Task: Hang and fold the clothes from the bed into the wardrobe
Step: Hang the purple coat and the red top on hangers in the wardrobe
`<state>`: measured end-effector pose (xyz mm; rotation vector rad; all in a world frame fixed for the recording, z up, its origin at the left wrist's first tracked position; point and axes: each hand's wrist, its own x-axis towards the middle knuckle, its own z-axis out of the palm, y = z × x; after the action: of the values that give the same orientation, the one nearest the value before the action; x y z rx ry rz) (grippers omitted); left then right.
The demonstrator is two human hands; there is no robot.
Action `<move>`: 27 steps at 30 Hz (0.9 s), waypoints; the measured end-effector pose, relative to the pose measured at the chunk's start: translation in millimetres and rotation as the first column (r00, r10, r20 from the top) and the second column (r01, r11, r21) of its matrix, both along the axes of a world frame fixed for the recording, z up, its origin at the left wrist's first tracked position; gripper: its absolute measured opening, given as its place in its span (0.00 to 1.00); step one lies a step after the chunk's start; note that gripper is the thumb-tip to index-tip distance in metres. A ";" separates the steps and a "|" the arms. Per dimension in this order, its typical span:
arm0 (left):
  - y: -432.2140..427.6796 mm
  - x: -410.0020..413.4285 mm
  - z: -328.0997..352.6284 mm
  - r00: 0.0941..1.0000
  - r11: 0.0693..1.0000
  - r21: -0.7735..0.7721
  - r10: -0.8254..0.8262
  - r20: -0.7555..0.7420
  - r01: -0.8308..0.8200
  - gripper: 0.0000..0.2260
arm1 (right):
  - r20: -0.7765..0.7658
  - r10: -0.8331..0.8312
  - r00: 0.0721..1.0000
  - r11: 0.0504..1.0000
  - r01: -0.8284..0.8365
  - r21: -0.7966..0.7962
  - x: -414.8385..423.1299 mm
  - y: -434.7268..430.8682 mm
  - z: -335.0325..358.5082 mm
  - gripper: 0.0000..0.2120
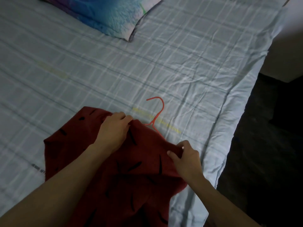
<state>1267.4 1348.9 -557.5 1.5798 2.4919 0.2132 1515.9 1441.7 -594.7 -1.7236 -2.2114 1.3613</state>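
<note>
1. Bed point(196, 71): plaid sheet, lies under the garment. Bare sheet runs beyond the garment and to its left, so there is room to spread or turn cloth there. To the garment's right the mattress edge is near, with dark floor point(270, 145) past it; cloth pushed that way could slide off.
2. Red garment point(124, 177): dark dashes on it, lying rumpled on the near part of the bed. Judged mid-step: being fitted onto a hanger, not yet lifted. Carrying it to the wardrobe is still to do; no wardrobe in view. No other clothes in view.
3. Pillow point(106, 13): well beyond the garment, out of the way.
4. Left hand point(113, 128): at the garment's top edge, fingers curled, bunching the cloth.
5. Right hand point(185, 158): at the garment's right shoulder, thumb and fingers pinching the cloth.
6. Hanger point(157, 112): orange; hook and neck stick out past the garment's top edge, between the hands; arms mostly hidden under the cloth.
</note>
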 end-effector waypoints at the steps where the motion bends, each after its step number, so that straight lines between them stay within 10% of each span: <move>1: -1.4 -0.8 12.2 1.000 0.999 0.049 0.021 0.009 -0.021 0.09 | -0.039 -0.021 0.999 1.000 0.021 0.015 -2.1 4.0 9.5 0.16; 27: -81.5 33.6 371.4 0.942 0.668 0.731 0.317 -0.112 -0.138 0.08 | -0.522 0.370 0.769 0.808 0.010 0.589 -44.8 52.6 371.2 0.14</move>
<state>1301.0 1267.4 -186.1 1.5553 2.9966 1.2586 1471.1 1494.3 -223.5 -0.7149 -2.0976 0.9374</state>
